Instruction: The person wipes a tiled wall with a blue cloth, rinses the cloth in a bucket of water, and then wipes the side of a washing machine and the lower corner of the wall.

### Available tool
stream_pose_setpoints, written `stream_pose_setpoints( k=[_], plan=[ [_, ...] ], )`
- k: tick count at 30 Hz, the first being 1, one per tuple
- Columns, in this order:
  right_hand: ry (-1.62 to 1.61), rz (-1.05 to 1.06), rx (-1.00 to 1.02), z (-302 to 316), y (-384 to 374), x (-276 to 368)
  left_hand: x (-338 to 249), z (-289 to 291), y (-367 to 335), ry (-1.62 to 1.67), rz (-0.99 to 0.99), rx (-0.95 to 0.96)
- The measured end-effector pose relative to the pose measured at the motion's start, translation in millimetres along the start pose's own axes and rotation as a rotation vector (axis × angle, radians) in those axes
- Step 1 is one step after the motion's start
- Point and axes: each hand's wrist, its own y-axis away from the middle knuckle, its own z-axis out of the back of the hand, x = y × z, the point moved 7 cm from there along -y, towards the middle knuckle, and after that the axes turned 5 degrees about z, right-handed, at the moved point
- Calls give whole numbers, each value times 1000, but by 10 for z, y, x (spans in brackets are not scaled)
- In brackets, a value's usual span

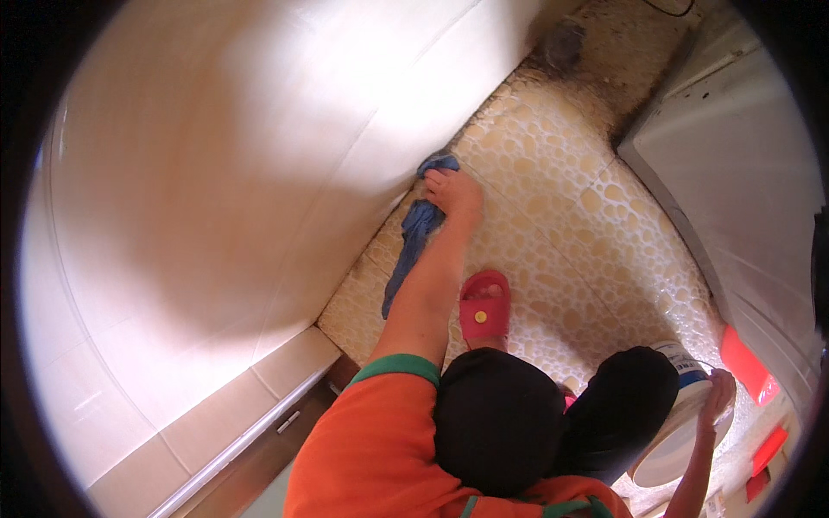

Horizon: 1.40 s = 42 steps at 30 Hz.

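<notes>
A blue cloth (414, 237) is held in the left hand (454, 194), whose fingers are closed over the cloth's upper end, pressing it against the foot of the pale tiled wall (216, 173) where the wall meets the floor. The rest of the cloth is seen hanging down in a long strip along the inner side of the outstretched left forearm, trailing over the pebble-patterned floor tiles (570, 216). The forearm is extended from an orange sleeve with a green cuff (399, 366).

A white plastic tub with a blue label band (682, 414) is gripped at its rim by the right hand (718, 395), the fingers curled over the upper edge; the tub is tilted and is held beside the right knee, just above the floor. How tightly it is clamped cannot be told.

A red slipper (484, 306) is worn on one foot and is planted on the floor tiles just right of the left forearm. The knees, covered in black trousers (553, 414), are bent in a crouch between the two arms.

A white appliance (734, 173) is seen on the right side, with red stickers near its lower edge. A grimy, dark patch of floor (604, 52) is visible in the far corner between wall and appliance. A metal threshold strip (259, 432) is seen at lower left.
</notes>
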Motion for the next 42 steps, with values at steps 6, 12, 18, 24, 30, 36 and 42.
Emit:
stream_pose_setpoints(
  k=[6,12,18,24,30,36,42],
  plan=[
    [-70,13,-50,-27,90,-225,-145,-205,-175,212,-378,125],
    [-81,7,-2,-44,141,-365,-723,-49,-168,113,-341,118],
    [-120,-110,-31,-76,82,-300,-1319,-85,-275,197,-794,167],
    [-13,-66,-4,4,80,-257,-1542,108,-424,78,-845,395],
    [-27,-109,-46,-23,50,-141,-294,27,-381,144,-797,180],
    [15,-47,-12,-1,101,-224,1110,313,63,42,-472,299],
    [39,-66,-52,29,20,12,996,176,290,-11,-569,1]
  ],
)
